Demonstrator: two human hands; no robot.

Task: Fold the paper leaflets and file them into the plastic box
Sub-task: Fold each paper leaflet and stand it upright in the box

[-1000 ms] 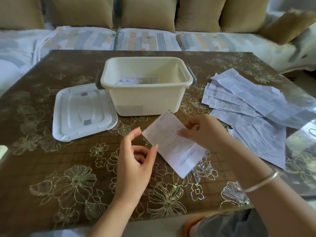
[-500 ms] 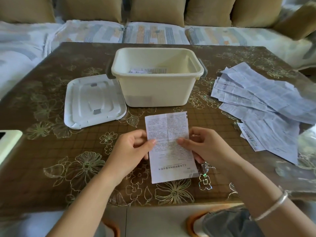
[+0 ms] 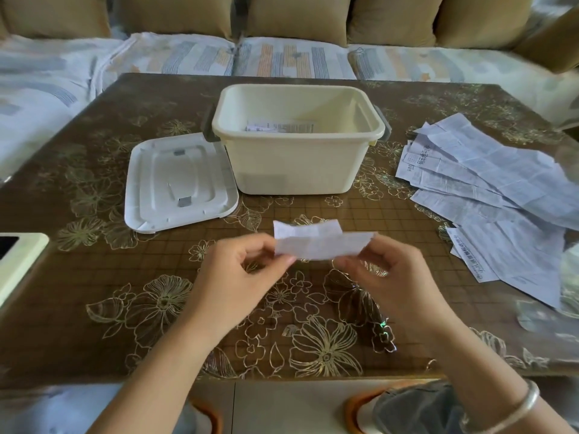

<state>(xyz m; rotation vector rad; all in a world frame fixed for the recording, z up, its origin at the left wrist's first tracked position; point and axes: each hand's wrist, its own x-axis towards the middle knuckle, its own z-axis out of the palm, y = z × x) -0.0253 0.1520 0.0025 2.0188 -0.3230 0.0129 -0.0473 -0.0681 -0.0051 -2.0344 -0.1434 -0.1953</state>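
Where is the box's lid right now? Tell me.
Head view: the lid lies flat on the table's left half, beside the plastic box's left wall, beyond the left hand.

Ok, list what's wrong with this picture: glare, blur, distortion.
Head view: wide-angle bowing bends the edges of the table; glare washes its glossy cover at far right, beside the loose leaflets; the folded leaflet in the left hand and right hand is softly blurred, print unreadable; shadows faint.

Brown table, gold flower pattern, standing in the foreground. Tan cushions leaning in a row behind it; striped seat covers lying beneath them. Pale-framed device, dark screen, resting at the table's left edge.
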